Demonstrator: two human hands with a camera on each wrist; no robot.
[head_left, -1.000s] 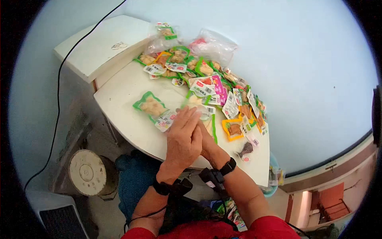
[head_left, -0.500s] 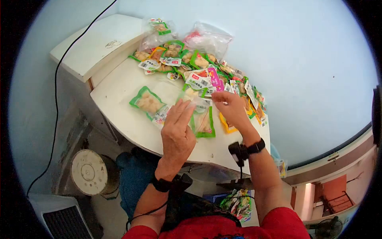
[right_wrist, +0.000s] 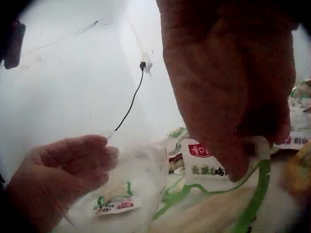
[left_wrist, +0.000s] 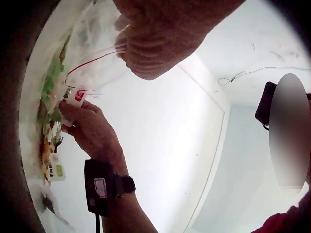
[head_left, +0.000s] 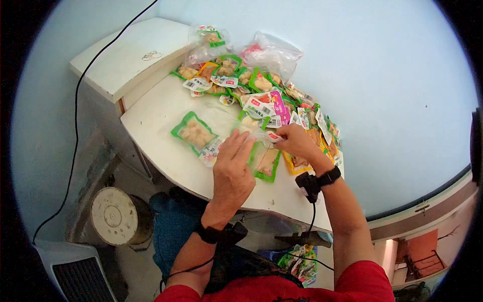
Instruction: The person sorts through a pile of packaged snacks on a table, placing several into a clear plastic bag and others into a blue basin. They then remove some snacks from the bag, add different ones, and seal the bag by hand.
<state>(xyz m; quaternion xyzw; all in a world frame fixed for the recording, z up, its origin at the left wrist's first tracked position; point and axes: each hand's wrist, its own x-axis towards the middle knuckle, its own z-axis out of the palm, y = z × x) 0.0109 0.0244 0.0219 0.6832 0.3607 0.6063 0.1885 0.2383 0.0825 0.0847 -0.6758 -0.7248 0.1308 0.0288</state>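
Note:
My left hand [head_left: 233, 171] pinches the edge of a clear plastic bag [left_wrist: 90, 36], which has a red line along its mouth. The bag spreads over the table, and a green-edged snack packet [head_left: 195, 132] with pale pieces shows at its left. To the right, my right hand [head_left: 300, 143] pinches the white printed end of another green-edged snack packet [head_left: 266, 163]. In the right wrist view, the thumb and fingers grip that white end [right_wrist: 201, 158] by its red logo. This packet lies just right of the bag's mouth.
A heap of snack packets [head_left: 261, 83] runs along the table's wall side, with more clear bags [head_left: 271, 53] behind it. The white table [head_left: 166, 156] curves at its near edge. A round-topped drum [head_left: 114, 215] and a bag of packets [head_left: 299, 264] stand below.
My hands were together over the bag a second ago. The right hand moved away to the right, then took hold of the packet's white end. The left hand stayed at the bag.

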